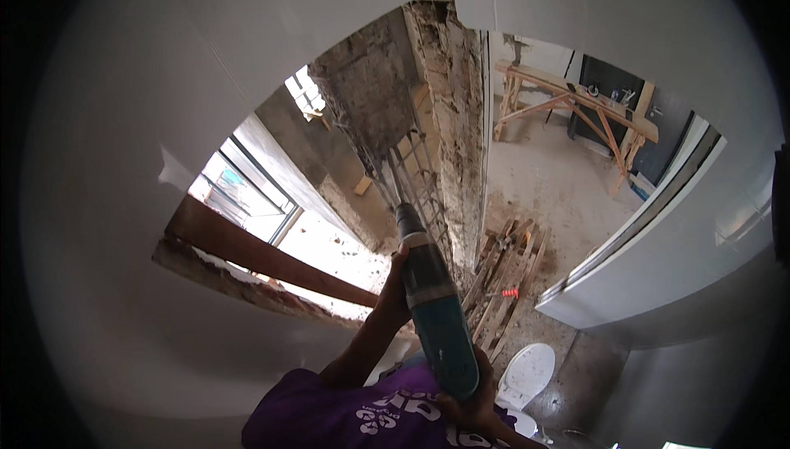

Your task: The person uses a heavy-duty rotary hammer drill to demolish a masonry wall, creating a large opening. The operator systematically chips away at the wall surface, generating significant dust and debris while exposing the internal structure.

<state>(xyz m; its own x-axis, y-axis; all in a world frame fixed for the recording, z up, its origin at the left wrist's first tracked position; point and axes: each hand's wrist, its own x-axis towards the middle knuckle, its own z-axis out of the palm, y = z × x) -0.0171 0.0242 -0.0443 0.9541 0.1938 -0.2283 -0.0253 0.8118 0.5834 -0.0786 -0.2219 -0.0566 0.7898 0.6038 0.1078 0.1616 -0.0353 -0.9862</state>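
Note:
A teal and dark grey demolition hammer (440, 313) slants up and forward from my chest. Near its front housing, my left hand (397, 288) is closed around the body. My right hand (481, 395) grips the rear end, low in the view, its fingers partly hidden by the tool. The chisel bit (397, 176) points at a broken concrete wall section (366, 79). Exposed steel bars (421, 173) stand in the broken gap beside the bit. Whether the tip touches concrete I cannot tell.
Right of the rough wall edge (457, 120), a wooden trestle bench (568, 91) carries small items. Wooden planks (502, 276) lie on the floor, with a white toilet (527, 375) nearer me. A brown timber beam (263, 251) crosses the left opening beside a window (247, 177).

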